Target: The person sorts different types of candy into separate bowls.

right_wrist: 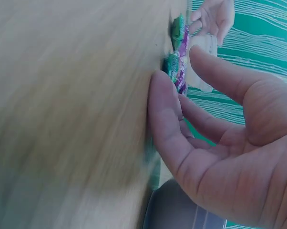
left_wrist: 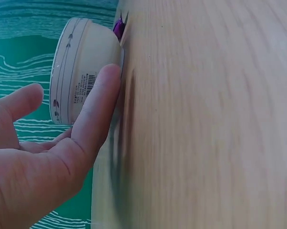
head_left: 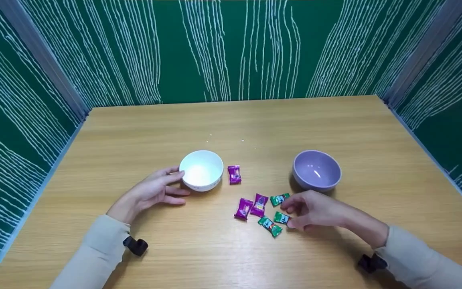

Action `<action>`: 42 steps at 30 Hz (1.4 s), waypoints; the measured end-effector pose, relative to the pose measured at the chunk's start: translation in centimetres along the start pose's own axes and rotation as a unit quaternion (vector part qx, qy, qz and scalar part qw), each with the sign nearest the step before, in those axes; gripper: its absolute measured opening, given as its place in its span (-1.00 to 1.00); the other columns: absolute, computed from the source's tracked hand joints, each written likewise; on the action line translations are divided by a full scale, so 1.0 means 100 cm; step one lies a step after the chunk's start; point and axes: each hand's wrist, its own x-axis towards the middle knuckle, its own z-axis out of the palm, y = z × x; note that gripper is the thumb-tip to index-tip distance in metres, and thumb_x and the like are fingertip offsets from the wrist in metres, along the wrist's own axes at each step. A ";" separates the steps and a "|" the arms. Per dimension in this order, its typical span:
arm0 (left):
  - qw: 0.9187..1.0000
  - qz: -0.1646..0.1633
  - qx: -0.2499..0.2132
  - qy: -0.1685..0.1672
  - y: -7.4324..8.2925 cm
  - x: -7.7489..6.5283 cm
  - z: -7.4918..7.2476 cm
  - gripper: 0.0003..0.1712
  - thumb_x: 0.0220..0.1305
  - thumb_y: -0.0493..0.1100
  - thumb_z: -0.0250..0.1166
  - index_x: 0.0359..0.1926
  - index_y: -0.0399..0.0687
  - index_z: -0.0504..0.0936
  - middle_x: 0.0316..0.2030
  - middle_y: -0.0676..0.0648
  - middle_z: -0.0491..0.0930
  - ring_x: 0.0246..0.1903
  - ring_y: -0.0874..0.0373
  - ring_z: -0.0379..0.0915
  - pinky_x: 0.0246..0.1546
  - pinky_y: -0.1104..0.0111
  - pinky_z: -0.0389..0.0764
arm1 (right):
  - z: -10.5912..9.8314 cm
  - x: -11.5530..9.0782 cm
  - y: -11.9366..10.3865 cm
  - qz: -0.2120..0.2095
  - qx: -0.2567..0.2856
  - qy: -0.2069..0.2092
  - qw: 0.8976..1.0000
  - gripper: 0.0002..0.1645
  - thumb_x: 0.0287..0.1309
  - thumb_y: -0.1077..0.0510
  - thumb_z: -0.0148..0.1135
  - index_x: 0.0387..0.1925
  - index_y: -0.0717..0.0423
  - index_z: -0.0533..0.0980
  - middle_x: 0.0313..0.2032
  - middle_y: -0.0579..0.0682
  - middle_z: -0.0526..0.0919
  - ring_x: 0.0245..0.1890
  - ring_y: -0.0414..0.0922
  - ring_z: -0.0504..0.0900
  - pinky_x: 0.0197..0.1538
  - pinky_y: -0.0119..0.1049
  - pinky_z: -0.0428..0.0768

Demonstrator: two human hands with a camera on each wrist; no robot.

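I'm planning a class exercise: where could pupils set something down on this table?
Bare table: between the sleeves, nearer than the candies; and right of the purple bowl. Crowded: where candies cluster between the white bowl and right hand.

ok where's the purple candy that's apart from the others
In the head view, that purple candy lies near the middle of the table, just right of the white bowl and beyond the other two purple candies.

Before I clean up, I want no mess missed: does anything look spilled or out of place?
Tiny white specks lie on the table beyond the white bowl, looking like stray crumbs, though too small to identify. Nothing else stands out.
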 end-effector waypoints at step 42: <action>1.000 0.025 0.000 0.012 -0.007 0.009 0.005 -0.20 0.53 -0.05 0.18 0.55 -0.23 -0.01 0.37 -0.38 0.24 0.14 -0.26 0.52 0.06 -0.01 0.65 | 0.005 0.012 -0.011 -0.009 0.069 -0.045 0.997 -0.78 0.22 0.26 0.41 -0.12 0.25 0.64 -0.25 0.12 0.72 -0.25 -0.06 0.70 -0.18 -0.18 0.77</action>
